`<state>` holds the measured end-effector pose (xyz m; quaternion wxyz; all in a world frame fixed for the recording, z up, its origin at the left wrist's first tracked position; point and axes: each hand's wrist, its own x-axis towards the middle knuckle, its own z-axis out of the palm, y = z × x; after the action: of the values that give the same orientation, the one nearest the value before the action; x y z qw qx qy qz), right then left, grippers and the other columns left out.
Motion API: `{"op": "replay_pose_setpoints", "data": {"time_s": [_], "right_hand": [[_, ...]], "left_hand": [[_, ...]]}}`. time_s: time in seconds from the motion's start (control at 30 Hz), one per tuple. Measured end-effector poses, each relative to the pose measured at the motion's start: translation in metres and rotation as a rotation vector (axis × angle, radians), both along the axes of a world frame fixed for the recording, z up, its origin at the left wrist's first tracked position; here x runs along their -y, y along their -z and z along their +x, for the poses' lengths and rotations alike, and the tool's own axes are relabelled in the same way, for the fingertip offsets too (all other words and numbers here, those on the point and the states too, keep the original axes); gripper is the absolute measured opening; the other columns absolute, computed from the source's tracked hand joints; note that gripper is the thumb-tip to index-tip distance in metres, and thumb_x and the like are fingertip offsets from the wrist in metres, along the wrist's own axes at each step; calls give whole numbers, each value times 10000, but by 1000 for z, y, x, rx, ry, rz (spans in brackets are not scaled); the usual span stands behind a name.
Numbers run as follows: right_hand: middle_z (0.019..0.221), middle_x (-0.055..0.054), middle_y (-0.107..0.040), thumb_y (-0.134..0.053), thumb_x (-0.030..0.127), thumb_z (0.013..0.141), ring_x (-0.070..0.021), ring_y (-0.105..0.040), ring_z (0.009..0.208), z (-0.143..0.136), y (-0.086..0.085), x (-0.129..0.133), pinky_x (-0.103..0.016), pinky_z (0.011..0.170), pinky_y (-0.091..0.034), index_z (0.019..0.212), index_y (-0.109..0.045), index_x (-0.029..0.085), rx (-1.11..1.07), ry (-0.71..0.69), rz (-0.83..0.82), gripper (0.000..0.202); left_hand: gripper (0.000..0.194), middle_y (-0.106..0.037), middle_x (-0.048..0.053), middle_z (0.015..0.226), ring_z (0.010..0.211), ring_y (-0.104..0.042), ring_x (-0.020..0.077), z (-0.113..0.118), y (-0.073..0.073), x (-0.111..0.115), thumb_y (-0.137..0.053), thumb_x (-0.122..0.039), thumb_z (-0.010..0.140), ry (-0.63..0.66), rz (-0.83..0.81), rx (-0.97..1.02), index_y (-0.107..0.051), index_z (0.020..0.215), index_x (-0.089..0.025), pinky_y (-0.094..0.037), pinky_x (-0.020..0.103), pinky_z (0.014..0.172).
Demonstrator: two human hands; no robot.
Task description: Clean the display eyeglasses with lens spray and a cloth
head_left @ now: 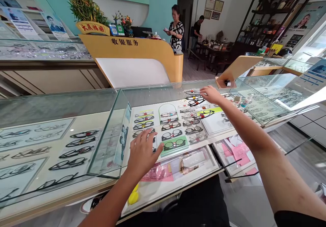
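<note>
My left hand (144, 150) hovers palm down with its fingers spread, at the near left corner of the rows of eyeglasses. It holds nothing. Close to its fingertips lie black-framed glasses (145, 132), partly covered by the hand. My right hand (211, 94) reaches to the far side of the display, its fingers loosely extended and a little bent. Nothing shows in its grasp, and whether the fingertips touch the nearby dark glasses (196, 102) is unclear. A dark pair with a red tag (203, 114) lies below it. Round-framed glasses (174, 144) rest on a green card.
A glass divider (108, 135) stands left of my left hand. Pulled-out drawers hold pink papers (159, 172) and a yellow item (133, 197). A wooden-backed mirror or stand (236, 69) and a small bottle (247, 100) are at right. Two people (176, 33) stand farther back.
</note>
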<state>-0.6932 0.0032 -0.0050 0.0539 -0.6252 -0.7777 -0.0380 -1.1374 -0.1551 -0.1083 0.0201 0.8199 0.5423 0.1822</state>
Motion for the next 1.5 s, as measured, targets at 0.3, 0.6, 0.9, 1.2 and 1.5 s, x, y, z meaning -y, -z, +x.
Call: {"op": "replay_pose_setpoints", "data": {"time_s": [0.3,0.6,0.9,1.2,1.5], "right_hand": [[1499,-142,-749,-513,391,1058,-382,-601,1354,-25,20,-71,-482,1141,-506,1206,-865,197,73,74,-68,428],[1455,-122,-782,-477,296,1054,-370,-602,1356,-20,24,-74,-467,1097,-509,1091,-875,204,112,32,-63,410],[1513,-103,-751,-424,291,1068,-360,-580,1379,-21,25,-67,-493,1128,-493,1202,-867,215,106,20,-79,469],[1584,-66,-706,-458,326,1071,-354,-586,1383,-35,31,-80,-447,1120,-517,1225,-862,240,47,54,-88,441],[1642,-35,-653,-679,226,936,-384,-508,1524,-2,16,-47,-539,1254,-439,1206,-870,261,-55,8,-58,332]], "left_hand": [[500,-626,188,1597,1518,-536,410,2,-4,1,-502,-541,1060,-26,17,4,-689,1382,-207,-456,641,1180],[474,-618,186,1610,1517,-536,402,3,-6,1,-510,-520,1053,-42,11,-1,-686,1375,-220,-457,642,1172],[457,-634,186,1587,1499,-545,411,3,-6,1,-535,-525,1039,-46,4,27,-696,1345,-227,-456,630,1170],[461,-631,186,1592,1504,-541,406,3,-7,1,-518,-526,1054,-46,-1,17,-687,1357,-224,-452,640,1166],[451,-638,187,1582,1499,-551,403,3,-5,0,-520,-520,1050,-46,20,10,-687,1345,-224,-468,625,1151]]}}
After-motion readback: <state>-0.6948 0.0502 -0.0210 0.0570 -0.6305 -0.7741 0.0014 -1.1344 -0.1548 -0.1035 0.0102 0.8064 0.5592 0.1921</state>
